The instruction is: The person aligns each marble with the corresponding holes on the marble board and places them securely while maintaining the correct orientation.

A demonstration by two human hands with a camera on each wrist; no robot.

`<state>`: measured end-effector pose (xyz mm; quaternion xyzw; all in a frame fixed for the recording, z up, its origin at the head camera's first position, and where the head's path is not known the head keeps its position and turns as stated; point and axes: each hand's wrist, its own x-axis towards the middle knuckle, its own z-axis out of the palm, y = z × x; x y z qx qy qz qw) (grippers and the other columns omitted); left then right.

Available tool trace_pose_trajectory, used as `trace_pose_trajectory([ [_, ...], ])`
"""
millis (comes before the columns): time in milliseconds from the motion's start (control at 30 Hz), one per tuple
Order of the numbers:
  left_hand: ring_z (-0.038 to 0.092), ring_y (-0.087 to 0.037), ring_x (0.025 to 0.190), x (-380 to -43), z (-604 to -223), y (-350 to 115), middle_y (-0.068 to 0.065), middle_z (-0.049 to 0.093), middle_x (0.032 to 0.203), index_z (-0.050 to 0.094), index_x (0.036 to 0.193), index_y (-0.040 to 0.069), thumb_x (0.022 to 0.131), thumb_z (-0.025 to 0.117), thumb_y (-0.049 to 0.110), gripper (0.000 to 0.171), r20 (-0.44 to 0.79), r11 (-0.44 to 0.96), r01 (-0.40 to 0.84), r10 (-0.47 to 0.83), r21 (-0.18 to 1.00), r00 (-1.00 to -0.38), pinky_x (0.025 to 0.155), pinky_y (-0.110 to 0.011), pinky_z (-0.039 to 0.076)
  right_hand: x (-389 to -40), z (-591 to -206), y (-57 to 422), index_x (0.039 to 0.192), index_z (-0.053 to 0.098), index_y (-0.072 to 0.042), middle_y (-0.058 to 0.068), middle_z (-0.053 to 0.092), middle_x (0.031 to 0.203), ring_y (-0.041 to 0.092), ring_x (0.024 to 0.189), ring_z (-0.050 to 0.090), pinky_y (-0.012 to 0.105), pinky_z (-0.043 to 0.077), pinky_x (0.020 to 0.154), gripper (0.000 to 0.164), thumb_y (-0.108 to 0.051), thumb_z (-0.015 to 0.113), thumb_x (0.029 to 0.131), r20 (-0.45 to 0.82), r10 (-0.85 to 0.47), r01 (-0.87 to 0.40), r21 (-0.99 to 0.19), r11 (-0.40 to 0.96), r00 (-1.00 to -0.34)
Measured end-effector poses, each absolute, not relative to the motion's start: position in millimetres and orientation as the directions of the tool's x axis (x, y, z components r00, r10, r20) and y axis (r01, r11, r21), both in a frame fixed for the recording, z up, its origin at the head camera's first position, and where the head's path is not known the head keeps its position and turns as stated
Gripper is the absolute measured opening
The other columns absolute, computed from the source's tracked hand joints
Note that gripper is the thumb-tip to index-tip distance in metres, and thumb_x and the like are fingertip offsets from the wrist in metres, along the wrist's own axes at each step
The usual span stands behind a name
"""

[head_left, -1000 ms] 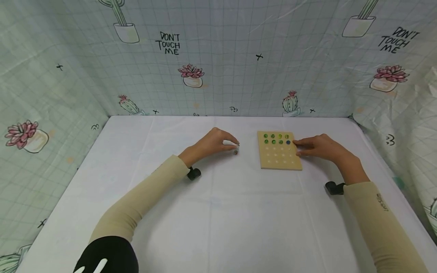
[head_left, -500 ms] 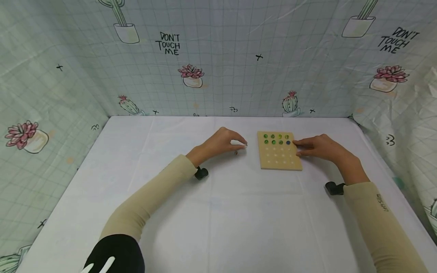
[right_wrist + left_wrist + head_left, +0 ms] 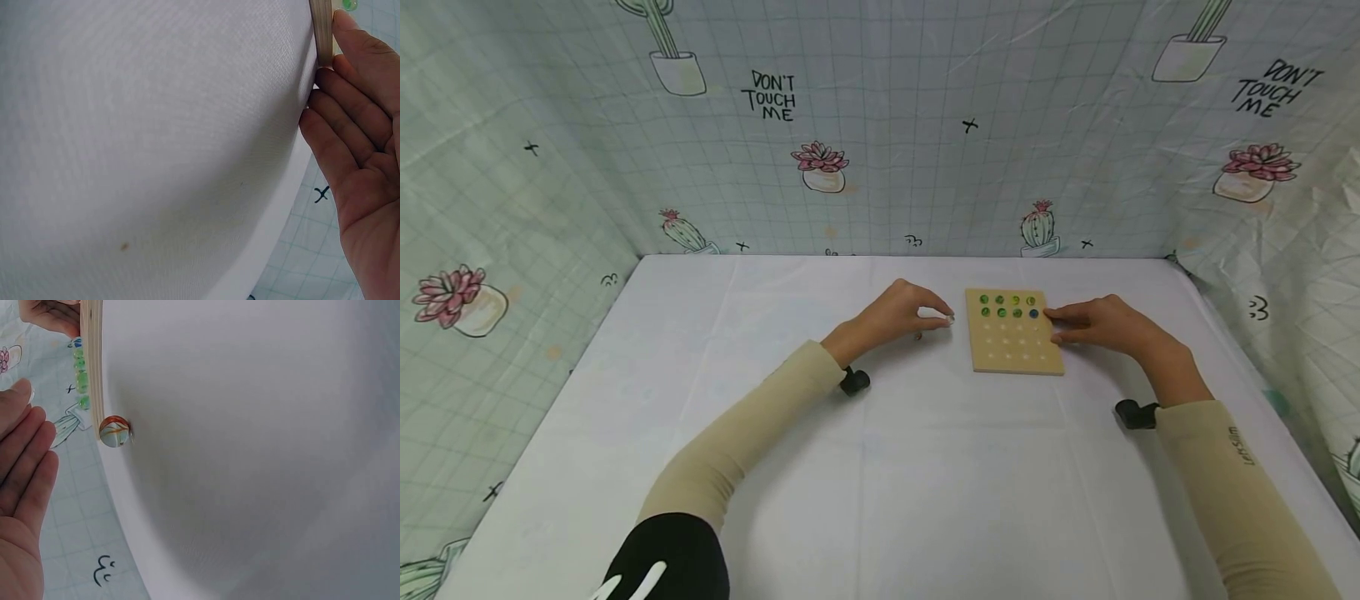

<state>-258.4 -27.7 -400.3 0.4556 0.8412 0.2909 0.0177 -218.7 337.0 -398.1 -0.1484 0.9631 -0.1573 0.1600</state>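
Observation:
My left hand (image 3: 901, 312) pinches a small clear marble (image 3: 951, 317) between thumb and fingertips, mostly hidden by them. It is held just left of a square wooden board (image 3: 1011, 363) with rows of shallow hollows. Green marbles (image 3: 999, 312) and one blue marble (image 3: 1033, 313) fill the board's two far rows. My right hand (image 3: 1105, 323) touches the board's right edge with thumb and fingers fairly straight. On the table under my left hand lies a clear marble with orange swirls (image 3: 114, 431), partly covered by the hand in the head view.
The board lies flat on a white-covered table (image 3: 925, 483). A patterned cloth (image 3: 880, 167) with cactus drawings hangs behind and at both sides. A dark wrist camera (image 3: 854, 382) sits at my left wrist, another dark camera (image 3: 1137, 414) at my right.
My left hand has moved right with the pinched marble, away from the orange-swirled one and up close to the board. My right hand and the board have stayed put.

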Motion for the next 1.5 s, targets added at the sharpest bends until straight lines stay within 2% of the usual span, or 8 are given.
trace_pose_trajectory([
  [500, 0.072, -0.018, 0.106, -256.9, -405.0, -14.7, -0.006, 0.077, 0.111, 0.079, 0.11, 0.006, 0.094, 0.076, 0.017, 0.02, 0.214, 0.445, 0.691, 0.732, 0.57, -0.647, 0.092, -0.034, 0.058, -218.5, -397.1, 335.2, 0.145, 0.057, -0.014, 0.019, 0.053, 0.146, 0.047, 0.135, 0.047, 0.065, 0.039, 0.108, 0.062, -0.045, 0.072, 0.094, -0.255, -0.338, -0.235, -0.364, 0.902, -0.906],
  [967, 0.071, -0.014, 0.107, -257.2, -403.8, -1.7, -0.003, 0.077, 0.111, 0.08, 0.11, 0.01, 0.094, 0.076, 0.02, 0.02, 0.235, 0.469, 0.645, 0.668, 0.604, -0.706, 0.094, -0.029, 0.056, -218.2, -396.4, 334.5, 0.146, 0.056, -0.013, 0.02, 0.051, 0.147, 0.048, 0.137, 0.044, 0.066, 0.036, 0.109, 0.065, -0.048, 0.072, 0.093, -0.271, -0.324, -0.216, -0.363, 0.907, -0.906],
  [1233, 0.071, -0.015, 0.106, -257.6, -403.3, 3.8, -0.003, 0.077, 0.111, 0.08, 0.11, 0.01, 0.093, 0.076, 0.02, 0.02, 0.209, 0.487, 0.605, 0.644, 0.63, -0.736, 0.094, -0.03, 0.056, -219.6, -397.0, 335.1, 0.145, 0.057, -0.015, 0.019, 0.052, 0.147, 0.047, 0.137, 0.044, 0.066, 0.038, 0.109, 0.066, -0.051, 0.072, 0.092, -0.273, -0.323, -0.214, -0.363, 0.907, -0.906],
  [1500, 0.071, -0.013, 0.105, -259.8, -402.0, 7.6, 0.001, 0.078, 0.108, 0.08, 0.109, 0.012, 0.093, 0.076, 0.023, 0.019, 0.165, 0.518, 0.548, 0.61, 0.657, -0.775, 0.089, -0.022, 0.055, -221.0, -397.2, 335.8, 0.145, 0.057, -0.014, 0.02, 0.052, 0.147, 0.048, 0.137, 0.044, 0.066, 0.037, 0.109, 0.066, -0.051, 0.071, 0.092, -0.281, -0.327, -0.218, -0.356, 0.909, -0.902],
])
